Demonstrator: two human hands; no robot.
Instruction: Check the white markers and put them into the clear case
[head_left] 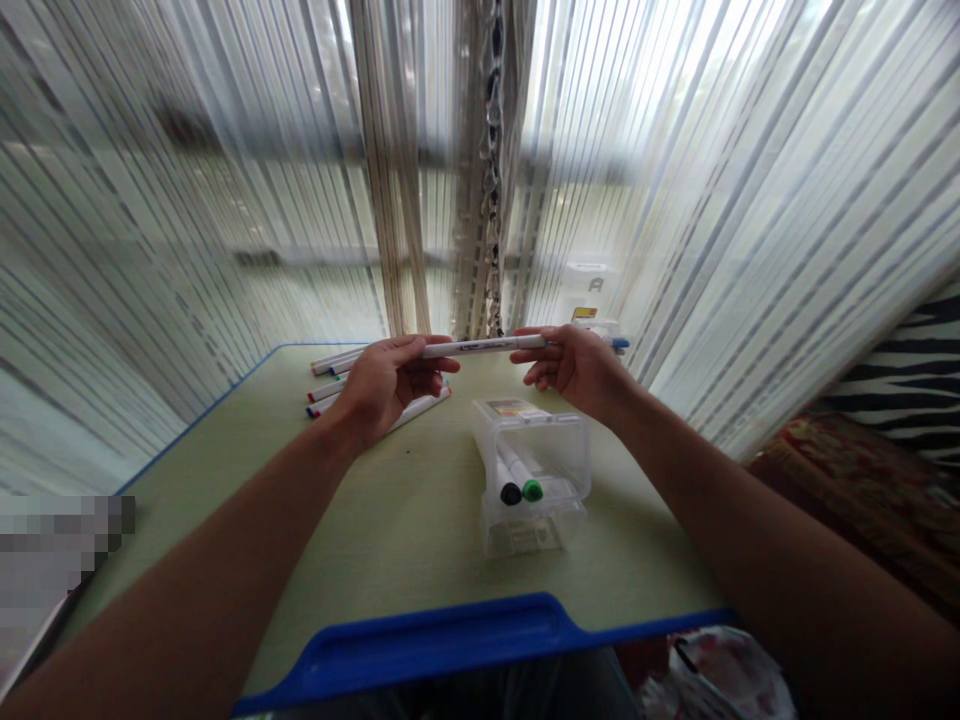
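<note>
Between my two hands a white marker pen (pixel 484 346) is held level above the table, with small dark print along its barrel. My left hand (pixel 397 375) pinches one end between thumb and fingers. The other end is in the fingertips of my right hand (pixel 574 365). Below them a clear plastic box (pixel 581 460) lies on its side, its open end facing me. Inside it are a black-ended marker (pixel 511 493) and a green-ended marker (pixel 532 489). Several white markers (pixel 322 393) with coloured ends lie behind and beside my left hand, partly hidden by it.
The pale green table (pixel 405 530) has a blue rim (pixel 442 635). A second clear container (pixel 589 295) stands at the back, partly behind my right hand. String curtains (pixel 262 180) hang beyond the table. A plastic bag (pixel 724 670) sits below the front edge at right.
</note>
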